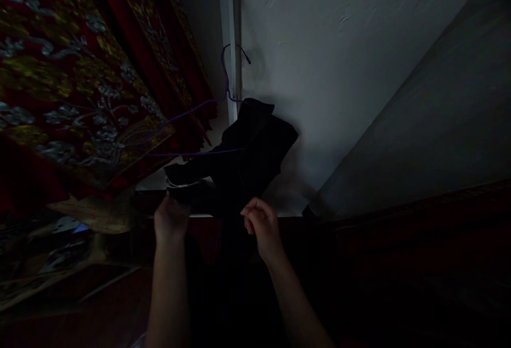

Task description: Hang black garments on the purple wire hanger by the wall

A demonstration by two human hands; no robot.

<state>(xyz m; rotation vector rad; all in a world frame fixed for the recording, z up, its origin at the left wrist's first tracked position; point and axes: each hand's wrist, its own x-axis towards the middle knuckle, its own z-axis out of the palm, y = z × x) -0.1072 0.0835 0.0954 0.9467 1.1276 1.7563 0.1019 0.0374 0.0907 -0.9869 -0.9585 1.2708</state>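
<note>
A black garment [255, 146] hangs from a thin purple hanger [191, 108], partly off its left side. The hanger's hook passes around a narrow pale upright strip [231, 71] on the wall. My left hand [171, 220] is closed at the garment's left edge, just under a white cord or trim [181, 183]; its fingertips are partly hidden by the cloth. Before the garment's lower right part, my right hand [261, 223] is closed in a pinch. What lies between those fingertips is too dark to make out.
A red cloth [91, 76] with gold and silver embroidery hangs at the left, close to the hanger. Behind the garment stands a pale wall [319, 71]. Below the cloth, at the lower left, are cluttered items too dark to name.
</note>
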